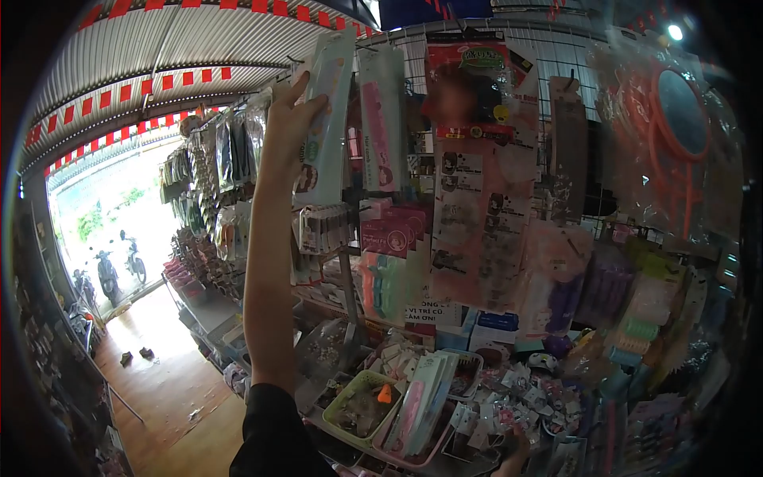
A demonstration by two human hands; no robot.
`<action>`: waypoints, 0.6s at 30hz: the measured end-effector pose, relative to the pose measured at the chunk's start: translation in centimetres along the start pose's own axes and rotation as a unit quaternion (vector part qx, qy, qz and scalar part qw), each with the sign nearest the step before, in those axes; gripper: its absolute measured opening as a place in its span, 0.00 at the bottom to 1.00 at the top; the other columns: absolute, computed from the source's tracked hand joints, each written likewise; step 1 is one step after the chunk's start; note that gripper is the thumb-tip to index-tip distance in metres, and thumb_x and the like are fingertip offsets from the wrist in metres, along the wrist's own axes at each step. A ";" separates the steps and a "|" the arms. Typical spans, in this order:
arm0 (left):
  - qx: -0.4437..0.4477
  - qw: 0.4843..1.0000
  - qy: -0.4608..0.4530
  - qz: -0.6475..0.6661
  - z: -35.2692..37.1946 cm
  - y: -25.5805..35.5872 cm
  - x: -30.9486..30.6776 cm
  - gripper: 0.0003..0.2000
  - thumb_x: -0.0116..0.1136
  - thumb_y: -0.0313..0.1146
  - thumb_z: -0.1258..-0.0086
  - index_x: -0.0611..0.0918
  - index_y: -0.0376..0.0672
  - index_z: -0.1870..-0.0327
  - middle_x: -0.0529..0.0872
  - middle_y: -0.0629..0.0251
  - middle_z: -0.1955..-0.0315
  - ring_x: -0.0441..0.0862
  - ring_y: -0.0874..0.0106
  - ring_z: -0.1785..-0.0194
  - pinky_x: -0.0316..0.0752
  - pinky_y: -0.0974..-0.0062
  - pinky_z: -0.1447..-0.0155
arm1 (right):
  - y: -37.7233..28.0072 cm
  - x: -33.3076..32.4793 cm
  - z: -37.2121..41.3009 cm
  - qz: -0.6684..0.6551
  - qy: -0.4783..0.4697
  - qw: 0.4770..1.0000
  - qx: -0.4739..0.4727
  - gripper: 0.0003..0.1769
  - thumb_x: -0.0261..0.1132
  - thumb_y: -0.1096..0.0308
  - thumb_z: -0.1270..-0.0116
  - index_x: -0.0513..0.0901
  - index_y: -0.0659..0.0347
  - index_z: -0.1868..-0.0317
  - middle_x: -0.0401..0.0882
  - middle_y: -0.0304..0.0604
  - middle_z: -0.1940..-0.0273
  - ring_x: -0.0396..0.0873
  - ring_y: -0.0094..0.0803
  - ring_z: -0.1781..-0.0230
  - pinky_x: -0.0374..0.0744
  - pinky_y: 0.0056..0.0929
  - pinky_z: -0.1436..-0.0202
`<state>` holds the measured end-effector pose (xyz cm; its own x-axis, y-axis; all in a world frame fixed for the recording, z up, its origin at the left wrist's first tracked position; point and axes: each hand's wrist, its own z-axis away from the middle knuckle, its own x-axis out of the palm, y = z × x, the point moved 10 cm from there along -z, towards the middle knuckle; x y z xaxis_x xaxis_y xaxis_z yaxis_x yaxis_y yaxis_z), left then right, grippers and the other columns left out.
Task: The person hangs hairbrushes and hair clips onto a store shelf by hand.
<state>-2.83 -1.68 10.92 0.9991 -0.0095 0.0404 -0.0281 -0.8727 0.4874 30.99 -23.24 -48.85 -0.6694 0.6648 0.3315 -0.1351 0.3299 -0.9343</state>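
My left hand (288, 119) is raised high at a hanging display, its thumb across the left edge of a long clear package (330, 119) with a pale blue card. The index finger points up near the hook, and the other fingers are mostly hidden. Beside it hangs a similar long pack with a pink item (381, 119). Low in the view, my right hand (513, 455) is dim and partly cut off, close to a heap of small carded packets (509, 405). Its grip does not show clearly. Similar long packages (425, 397) lie across a pink basket (397, 449).
A green basket (362, 405) stands left of the pink one. Hanging packs, a wire grid and an orange-framed mirror (682, 111) fill the right side. Stocked racks (214, 159) line the left aisle, whose floor (163, 358) leads towards parked motorbikes (107, 274).
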 end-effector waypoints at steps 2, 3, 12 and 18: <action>-0.016 1.000 -0.004 0.001 -0.3 -0.5 -0.3 0.29 0.55 0.31 0.40 0.63 0.36 0.37 0.80 0.59 0.60 0.77 0.75 0.59 0.70 0.79 0.54 | 1.5 -0.6 -0.3 -0.048 0.042 0.996 0.065 0.19 0.51 0.60 0.32 0.74 0.63 0.48 0.76 0.46 0.52 0.73 0.38 0.54 0.71 0.38 0.52; -0.031 0.999 -0.009 0.002 -0.3 -0.7 -0.4 0.28 0.56 0.31 0.39 0.64 0.38 0.37 0.79 0.61 0.58 0.75 0.76 0.56 0.69 0.78 0.52 | 2.0 -0.8 -0.5 -0.047 0.039 0.996 0.065 0.19 0.51 0.60 0.32 0.74 0.63 0.48 0.76 0.46 0.52 0.73 0.38 0.54 0.71 0.38 0.52; -0.060 0.995 -0.077 -0.003 -0.9 -1.2 0.1 0.29 0.57 0.31 0.39 0.62 0.37 0.36 0.79 0.60 0.57 0.78 0.76 0.62 0.73 0.79 0.58 | 2.6 4.0 1.5 -0.185 -0.001 0.958 0.220 0.25 0.45 0.54 0.30 0.66 0.61 0.40 0.70 0.45 0.47 0.70 0.39 0.52 0.70 0.40 0.48; -0.010 0.997 -0.075 -0.014 -2.6 -5.7 4.6 0.33 0.58 0.31 0.41 0.58 0.36 0.35 0.73 0.50 0.47 0.72 0.67 0.45 0.67 0.73 0.44 | 3.9 5.4 1.5 -0.210 0.009 0.947 0.243 0.20 0.47 0.54 0.31 0.75 0.60 0.53 0.76 0.43 0.60 0.73 0.37 0.61 0.72 0.39 0.53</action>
<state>1.87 4.58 10.62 0.9929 -0.0587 -0.1039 0.0017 -0.8635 0.5043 25.73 -19.41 -50.96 -0.4702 0.5551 0.6861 -0.7102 0.2235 -0.6676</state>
